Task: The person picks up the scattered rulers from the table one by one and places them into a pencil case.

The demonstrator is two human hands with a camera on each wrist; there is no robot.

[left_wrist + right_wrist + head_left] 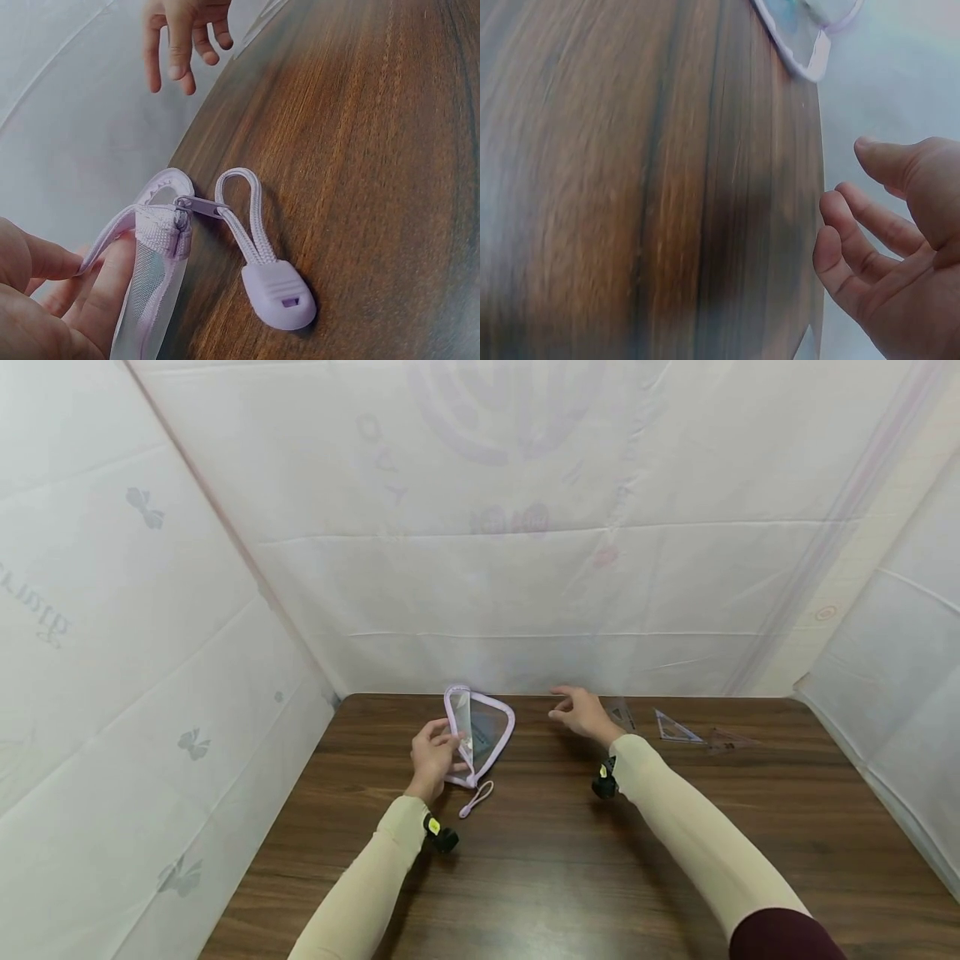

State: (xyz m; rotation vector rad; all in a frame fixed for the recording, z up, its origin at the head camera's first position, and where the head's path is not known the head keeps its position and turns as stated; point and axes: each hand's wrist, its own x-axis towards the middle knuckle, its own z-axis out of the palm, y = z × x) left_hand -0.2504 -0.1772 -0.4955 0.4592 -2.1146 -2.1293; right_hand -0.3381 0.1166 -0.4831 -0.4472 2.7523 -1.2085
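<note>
A see-through zip pouch (512,720) with lilac edging stands at the table's back, its mouth parted. My left hand (431,762) pinches its left edge between thumb and fingers, as the lilac trim (161,231) in the left wrist view shows. From its corner a lilac cord zip pull (279,296) hangs over the wood. Something bluish shows through the pouch, its kind unclear. To the right, my right hand (587,713) hovers over the table, fingers loosely bent around nothing; in the right wrist view the same hand (896,259) holds nothing.
Right of my right hand lie a clear set square (621,713), partly hidden by that hand, a blue-edged set square (677,728) and a pinkish set square (729,742). A white sheet (487,610) hangs behind the brown wooden table (540,877), with more sheeting at both sides.
</note>
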